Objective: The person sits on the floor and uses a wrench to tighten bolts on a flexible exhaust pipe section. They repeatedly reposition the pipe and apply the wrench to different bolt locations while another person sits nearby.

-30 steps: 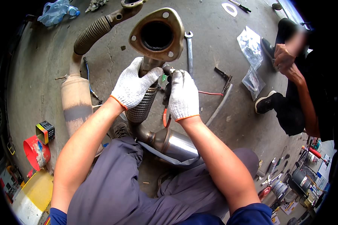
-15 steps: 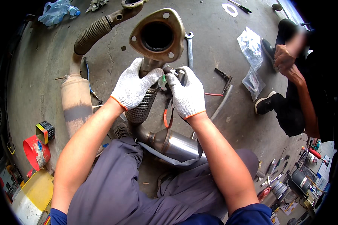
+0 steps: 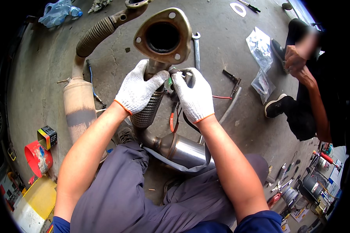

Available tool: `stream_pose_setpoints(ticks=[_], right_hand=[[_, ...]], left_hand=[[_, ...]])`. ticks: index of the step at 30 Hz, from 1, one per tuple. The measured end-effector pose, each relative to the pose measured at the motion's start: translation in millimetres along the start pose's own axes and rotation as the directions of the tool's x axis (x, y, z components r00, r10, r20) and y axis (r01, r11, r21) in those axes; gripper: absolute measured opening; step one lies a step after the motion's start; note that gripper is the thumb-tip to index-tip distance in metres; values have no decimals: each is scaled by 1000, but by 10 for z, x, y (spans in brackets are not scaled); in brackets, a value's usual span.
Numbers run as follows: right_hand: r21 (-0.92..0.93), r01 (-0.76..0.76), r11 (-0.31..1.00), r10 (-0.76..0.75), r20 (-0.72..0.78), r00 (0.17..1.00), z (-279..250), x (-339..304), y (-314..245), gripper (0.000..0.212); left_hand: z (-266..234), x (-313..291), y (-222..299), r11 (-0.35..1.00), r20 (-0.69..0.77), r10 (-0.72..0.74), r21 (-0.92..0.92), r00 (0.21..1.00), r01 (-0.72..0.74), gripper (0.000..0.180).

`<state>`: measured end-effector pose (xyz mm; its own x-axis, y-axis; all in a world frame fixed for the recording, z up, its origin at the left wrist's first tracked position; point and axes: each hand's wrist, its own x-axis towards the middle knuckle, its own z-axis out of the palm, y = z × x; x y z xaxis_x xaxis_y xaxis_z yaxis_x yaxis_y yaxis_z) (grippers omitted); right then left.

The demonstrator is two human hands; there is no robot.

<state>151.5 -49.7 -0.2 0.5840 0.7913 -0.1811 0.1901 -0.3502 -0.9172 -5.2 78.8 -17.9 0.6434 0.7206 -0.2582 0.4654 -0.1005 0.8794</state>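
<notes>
We see the exhaust pipe rising between the person's forearms, its three-holed flange uppermost and its dark mouth turned up toward us. The left hand, in a white knit glove, is wrapped around the neck just under the flange, thumb across the front. The right hand, gloved alike, has its fingers narrowed around a small metal cylinder beside that neck; the glove covers much of it, so we cannot tell how it meets the pipe.

Below the hands we follow the braided section down to a shiny canister by the knees, with a grey strap running along its near side. Close in, an orange-red handle sits between pipe and right wrist, and a wrench lies just beyond the flange.

To our left a second exhaust, tan and worn, takes up the floor, with a red container and a small box nearer the edge. Rightward we find a grey hose, a dark tool and clear plastic bags. Past those a co-worker crowds that side, one shoe near the bags, and assorted tools clutter the lower right.
</notes>
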Motion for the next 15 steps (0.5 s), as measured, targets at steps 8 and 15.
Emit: stream_pose_setpoints(ticks=[8,15], right_hand=[[-85,-4,996,-2,-64,998,-4,-6,3,33],[-79,59,995,-65,-70,995,-1,4,25,31]], left_hand=[[-2,-7,22,999,-5,-5,51,1000,5,59],[-10,-20,75,998,34,-28,53,999,26,49]])
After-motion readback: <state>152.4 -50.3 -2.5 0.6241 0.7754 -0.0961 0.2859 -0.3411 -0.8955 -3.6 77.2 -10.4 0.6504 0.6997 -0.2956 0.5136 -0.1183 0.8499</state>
